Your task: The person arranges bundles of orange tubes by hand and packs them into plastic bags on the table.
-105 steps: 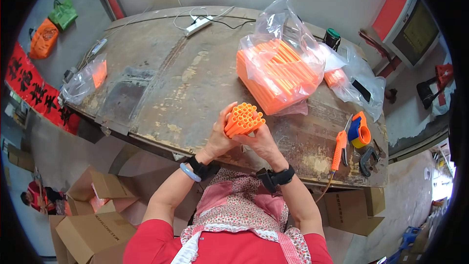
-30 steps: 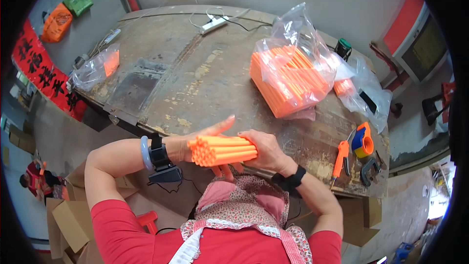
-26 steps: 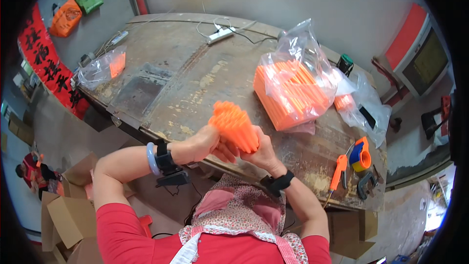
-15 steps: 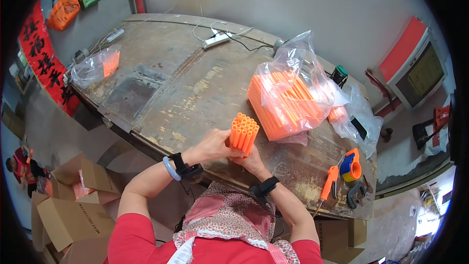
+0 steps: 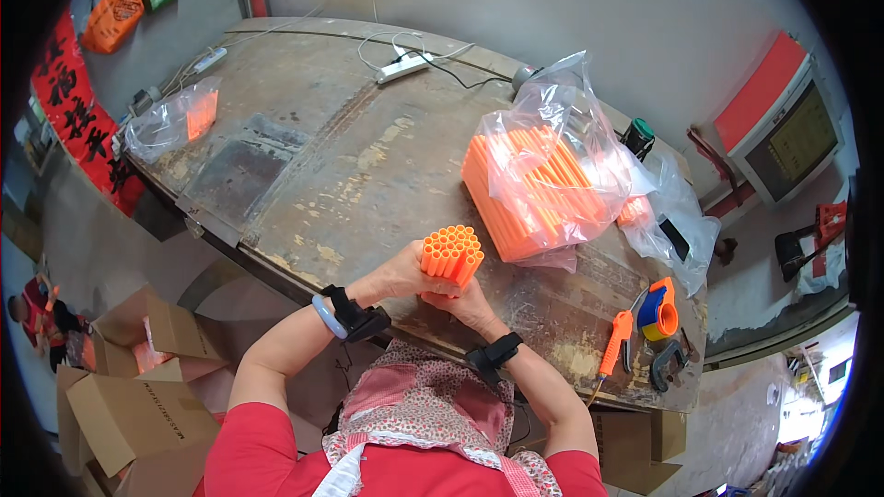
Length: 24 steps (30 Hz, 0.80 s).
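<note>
Upright between my hands is a bundle of orange plastic tubes point(image 5: 451, 256), its open ends facing up. My left hand point(image 5: 405, 274) wraps the bundle's left side, fingers closed. From below and to the right, my right hand point(image 5: 468, 306) is closed round the lower part; some of its fingers are hidden behind the tubes. The bundle is held just above the near edge of the worn wooden table point(image 5: 359, 193). Beyond it to the right lies a clear plastic bag point(image 5: 543, 189) filled with many more orange tubes.
At the table's right stand an orange glue gun point(image 5: 615, 342), a tape dispenser point(image 5: 659, 311) and a dark clamp point(image 5: 667, 366). A phone point(image 5: 674, 237) rests on clear plastic. Behind are a power strip point(image 5: 405, 68) and a smaller bag point(image 5: 173, 120). Cardboard boxes point(image 5: 138, 414) sit lower left.
The tube bundle has come slightly down and left with both hands, and its open ends now tilt more toward me. Both hands keep their hold.
</note>
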### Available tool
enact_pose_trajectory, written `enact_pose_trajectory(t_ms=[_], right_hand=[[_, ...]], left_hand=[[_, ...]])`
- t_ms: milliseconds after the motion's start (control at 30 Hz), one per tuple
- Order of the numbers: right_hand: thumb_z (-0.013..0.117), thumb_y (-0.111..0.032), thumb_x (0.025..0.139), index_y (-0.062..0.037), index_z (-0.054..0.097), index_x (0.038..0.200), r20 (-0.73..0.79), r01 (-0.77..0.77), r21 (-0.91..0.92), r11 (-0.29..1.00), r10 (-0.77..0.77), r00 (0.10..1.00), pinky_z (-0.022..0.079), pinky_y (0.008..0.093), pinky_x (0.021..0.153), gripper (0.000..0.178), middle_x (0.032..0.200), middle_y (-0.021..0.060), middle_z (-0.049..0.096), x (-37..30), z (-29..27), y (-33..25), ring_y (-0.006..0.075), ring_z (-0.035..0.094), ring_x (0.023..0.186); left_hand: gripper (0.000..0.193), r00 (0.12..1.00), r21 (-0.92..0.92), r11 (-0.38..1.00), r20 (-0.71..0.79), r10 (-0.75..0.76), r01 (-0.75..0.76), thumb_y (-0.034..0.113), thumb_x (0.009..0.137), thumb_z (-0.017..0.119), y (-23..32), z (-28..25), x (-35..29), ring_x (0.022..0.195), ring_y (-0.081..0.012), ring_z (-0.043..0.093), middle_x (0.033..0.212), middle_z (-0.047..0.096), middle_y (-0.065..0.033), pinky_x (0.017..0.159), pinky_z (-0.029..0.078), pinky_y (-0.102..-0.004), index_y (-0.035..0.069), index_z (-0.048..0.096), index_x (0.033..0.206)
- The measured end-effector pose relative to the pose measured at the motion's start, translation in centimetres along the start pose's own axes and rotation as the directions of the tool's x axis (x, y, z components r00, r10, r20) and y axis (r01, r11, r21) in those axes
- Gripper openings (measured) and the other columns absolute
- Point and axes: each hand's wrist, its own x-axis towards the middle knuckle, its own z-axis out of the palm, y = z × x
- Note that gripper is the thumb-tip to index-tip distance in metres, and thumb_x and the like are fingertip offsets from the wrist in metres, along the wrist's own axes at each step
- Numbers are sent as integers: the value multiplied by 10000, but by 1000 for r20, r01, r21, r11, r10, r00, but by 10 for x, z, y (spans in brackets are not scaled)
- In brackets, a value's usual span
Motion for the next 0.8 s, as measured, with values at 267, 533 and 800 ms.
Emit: enact_pose_trajectory(t_ms=[267,533,800], right_hand=[[770,-100,750,-34,589,1120,-18,41,10,999,-41,999,488,303,848,417,1050,64,652,-1,0,0,158,601,951],[753,-103,779,-35,599,1077,-24,111,38,993,-110,994,512,293,761,342,970,48,663,-2,3,-17,150,618,866],[657,-70,713,-8,518,1133,-19,-65,226,972,71,997,534,305,702,447,959,68,607,-57,31,-64,183,630,826]], left_hand=[[721,999,-66,997,-17,43,-44,123,739,816,-9,5,1,1128,-150,566,1223,615,-94,982,450,-325,36,437,1346],[510,980,42,997,-187,71,-65,68,744,780,3,22,-1,994,-138,604,1077,644,-56,884,500,-306,19,552,1197],[386,853,-276,944,-522,13,-183,178,787,741,57,80,-34,870,-110,588,956,627,-37,755,493,-265,5,596,1100]])
